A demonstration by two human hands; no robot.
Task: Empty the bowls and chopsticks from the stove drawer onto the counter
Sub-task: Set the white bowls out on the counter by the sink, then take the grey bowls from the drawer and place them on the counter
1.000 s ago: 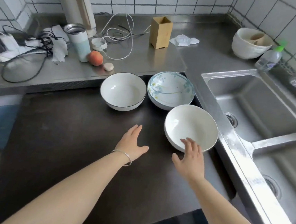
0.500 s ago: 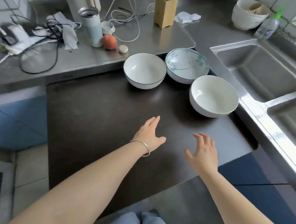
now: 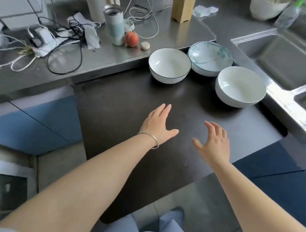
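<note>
- Your left hand [image 3: 158, 124] and right hand [image 3: 214, 142] hovered over the dark stove top [image 3: 123, 101], fingers spread and holding nothing.
- Three bowls sat at one o'clock: the dark-rimmed bowl [image 3: 169, 65] touching the patterned bowl [image 3: 210, 57], the plain white bowl [image 3: 241, 86] just beside them.
- You seemed between bowls; judging by the task, your next move called for reaching down to the drawer.
- The drawer itself lay out of view, and no chopsticks showed anywhere.

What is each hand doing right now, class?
Left hand: open, fingers straight, holding nothing.
Right hand: open, fingers spread, holding nothing.
</note>
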